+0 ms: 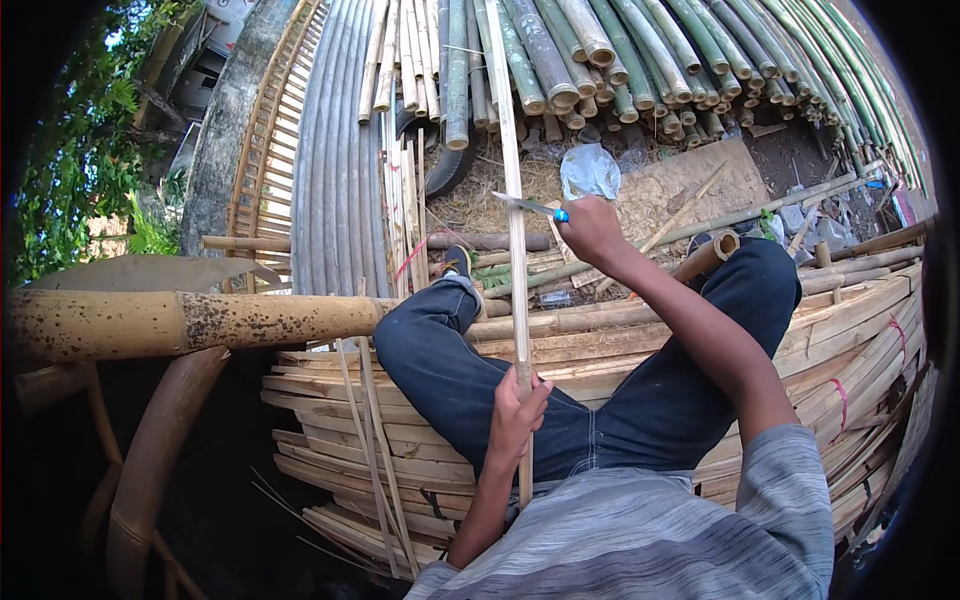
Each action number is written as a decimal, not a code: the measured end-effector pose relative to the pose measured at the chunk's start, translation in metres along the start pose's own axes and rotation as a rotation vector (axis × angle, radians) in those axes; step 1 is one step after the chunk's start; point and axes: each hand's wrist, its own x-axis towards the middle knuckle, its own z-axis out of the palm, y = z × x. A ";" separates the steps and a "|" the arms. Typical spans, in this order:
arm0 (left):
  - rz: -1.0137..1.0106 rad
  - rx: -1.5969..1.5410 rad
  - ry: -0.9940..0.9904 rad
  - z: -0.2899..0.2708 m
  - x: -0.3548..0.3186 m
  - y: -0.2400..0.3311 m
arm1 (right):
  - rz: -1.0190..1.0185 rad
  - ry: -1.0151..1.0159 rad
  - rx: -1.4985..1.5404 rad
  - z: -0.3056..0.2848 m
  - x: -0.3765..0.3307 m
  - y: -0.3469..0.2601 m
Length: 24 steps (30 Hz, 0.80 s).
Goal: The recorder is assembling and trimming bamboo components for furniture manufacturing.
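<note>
Left hand (pixel 515 410) grips bamboo strip (pixel 515 240); right hand (pixel 590 225) holds knife (pixel 525 206) against it.

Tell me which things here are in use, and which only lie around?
In use:
- left hand gripping the long bamboo strip
- right hand holding the knife against it

Lying about:
- green bamboo poles
- stacked split slats
- thick speckled pole
- plastic bag

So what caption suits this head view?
Seated on stacked bamboo slats, left hand steadies a bamboo strip while right hand shaves it with a knife.
</note>
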 end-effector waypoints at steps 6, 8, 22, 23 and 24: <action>0.215 0.397 0.127 -0.014 0.026 -0.010 | -0.291 -0.380 0.107 -0.005 -0.057 -0.054; 0.251 0.505 0.168 -0.004 0.024 -0.009 | -0.300 -0.503 0.045 -0.002 -0.066 -0.058; 0.015 0.097 -0.003 0.008 0.016 0.011 | -0.343 -0.432 0.083 -0.016 -0.049 -0.053; 0.049 0.218 -0.001 0.005 0.013 0.002 | -0.273 -0.288 0.099 -0.011 -0.040 -0.041; 0.048 0.220 -0.005 0.004 0.010 -0.006 | -0.202 -0.148 0.113 -0.007 -0.024 -0.020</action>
